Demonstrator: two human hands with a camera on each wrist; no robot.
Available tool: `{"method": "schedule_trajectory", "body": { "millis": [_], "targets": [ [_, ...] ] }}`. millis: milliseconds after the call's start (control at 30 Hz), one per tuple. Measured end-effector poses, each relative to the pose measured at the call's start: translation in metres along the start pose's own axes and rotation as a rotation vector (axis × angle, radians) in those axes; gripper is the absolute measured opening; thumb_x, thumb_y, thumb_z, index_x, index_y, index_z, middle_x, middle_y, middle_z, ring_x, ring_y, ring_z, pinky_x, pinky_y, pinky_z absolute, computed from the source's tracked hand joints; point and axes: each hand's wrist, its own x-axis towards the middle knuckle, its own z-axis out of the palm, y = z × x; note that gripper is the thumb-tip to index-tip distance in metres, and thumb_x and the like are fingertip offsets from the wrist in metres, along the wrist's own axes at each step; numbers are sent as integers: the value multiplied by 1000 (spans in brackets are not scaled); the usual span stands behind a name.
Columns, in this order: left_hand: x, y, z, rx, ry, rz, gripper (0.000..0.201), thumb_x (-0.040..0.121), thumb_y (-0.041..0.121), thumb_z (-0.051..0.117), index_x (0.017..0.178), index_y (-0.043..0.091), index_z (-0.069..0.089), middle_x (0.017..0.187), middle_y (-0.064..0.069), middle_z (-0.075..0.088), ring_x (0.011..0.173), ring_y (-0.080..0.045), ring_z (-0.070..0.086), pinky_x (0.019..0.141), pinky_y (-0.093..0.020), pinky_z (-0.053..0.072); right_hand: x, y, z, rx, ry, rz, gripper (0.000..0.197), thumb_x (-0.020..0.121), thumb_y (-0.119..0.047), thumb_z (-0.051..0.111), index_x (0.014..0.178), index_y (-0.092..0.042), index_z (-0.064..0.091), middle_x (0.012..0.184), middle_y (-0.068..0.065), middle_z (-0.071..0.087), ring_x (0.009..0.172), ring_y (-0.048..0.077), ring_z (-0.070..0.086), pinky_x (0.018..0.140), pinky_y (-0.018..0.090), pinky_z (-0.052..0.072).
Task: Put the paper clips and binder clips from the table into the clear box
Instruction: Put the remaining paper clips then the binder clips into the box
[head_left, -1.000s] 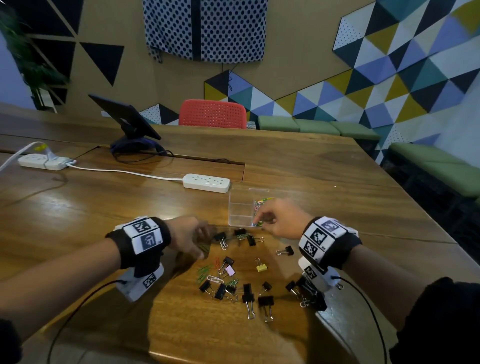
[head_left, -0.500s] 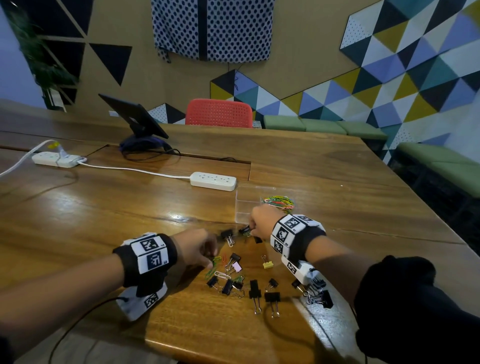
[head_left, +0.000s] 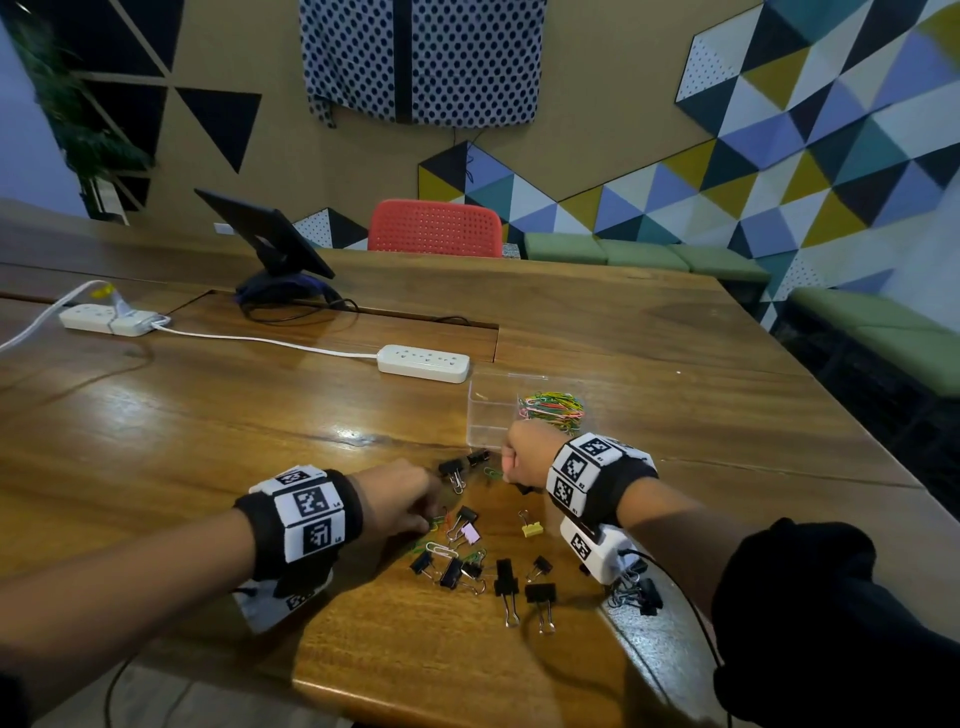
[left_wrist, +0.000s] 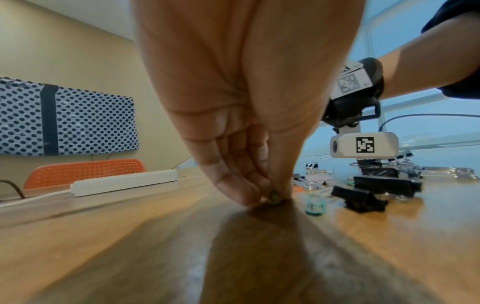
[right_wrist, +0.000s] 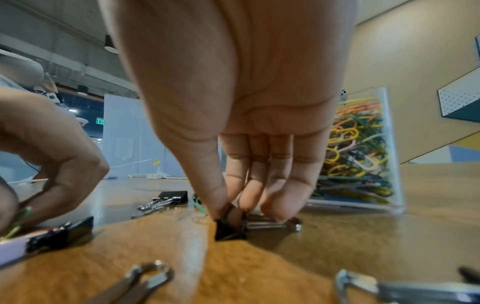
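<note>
The clear box (head_left: 485, 415) stands on the wooden table, with coloured paper clips (head_left: 551, 408) heaped in its right side; the right wrist view shows the box (right_wrist: 389, 144) close behind my fingers. My right hand (head_left: 519, 460) is just in front of the box and pinches a black binder clip (right_wrist: 230, 227) lying on the table. My left hand (head_left: 410, 501) pinches a small green paper clip (left_wrist: 272, 198) against the tabletop. Several black binder clips (head_left: 506, 577), a yellow one (head_left: 531, 529), a pink one (head_left: 470, 532) and loose paper clips lie between my hands.
A white power strip (head_left: 423, 362) lies behind the box, and a second one (head_left: 106, 319) sits at the far left with its cable. A tablet on a stand (head_left: 270, 244) and a red chair (head_left: 435, 228) are at the back. The table's front edge (head_left: 415, 691) is close.
My right hand has come back from the box to the table just in front of it and taken hold of a black binder clip. My left hand has stayed at the pile's left edge.
</note>
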Motion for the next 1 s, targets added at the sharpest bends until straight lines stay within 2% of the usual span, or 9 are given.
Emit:
{"method": "schedule_trajectory", "body": {
  "millis": [133,200,267,333,400,533,700,800,1000],
  "targets": [
    [4,0,-7,-42,-5,66,32,84,20,64,116,19,56,110,1,64,103,-10,58,84,-18,43,-4,4,0,31,18,-4,18,84,-4,48,89,1,65,84,12,65,91,26,66,79,33,57],
    [9,-2,-10,-14,-31,76,41,82,20,66,121,21,54,110,1,66,105,-11,59,88,-22,44,-6,7,-2,74,44,-19,17,83,-2,49,88,2,65,86,13,68,88,23,68,75,32,58],
    [13,-2,-11,-9,-57,78,38,82,19,66,119,22,56,111,1,65,105,-12,60,89,-23,45,-7,11,-9,132,94,-41,17,83,-2,51,87,-1,67,89,12,70,81,17,69,68,27,58],
    [15,-3,-11,-30,-75,76,30,83,19,65,112,21,60,111,2,64,104,-12,59,89,-22,45,-9,17,-18,188,144,-50,15,84,-3,51,84,-6,66,84,6,69,68,8,64,55,16,52],
    [16,-3,-11,-32,-89,62,24,83,21,65,107,21,61,111,2,63,105,-12,58,93,-25,46,-12,25,-28,244,200,-35,11,84,-5,54,82,-11,63,79,-1,63,65,4,60,50,12,45],
    [17,-4,-10,3,-104,40,22,84,23,64,105,20,61,111,0,63,106,-15,57,96,-32,47,-17,46,-45,307,386,37,11,80,-10,63,72,-17,60,79,-1,64,69,6,60,56,13,46],
    [16,-3,-8,60,-106,42,18,86,25,61,103,19,61,111,0,59,104,-14,55,92,-29,47,-14,66,-49,185,513,181,18,79,-11,53,63,-18,58,73,4,66,73,19,65,69,34,57],
    [14,-1,-8,51,-90,49,15,88,24,60,101,19,60,108,1,61,101,-12,56,84,-22,46,-12,69,-48,141,517,189,16,82,-10,50,73,-12,63,76,6,67,74,21,64,68,32,55],
    [15,-1,-9,15,-96,53,18,88,22,59,106,20,58,106,2,62,90,-6,52,72,-15,40,-15,69,-41,121,459,145,16,89,-14,49,89,-14,65,90,4,65,78,18,60,71,28,51]
  ]
}}
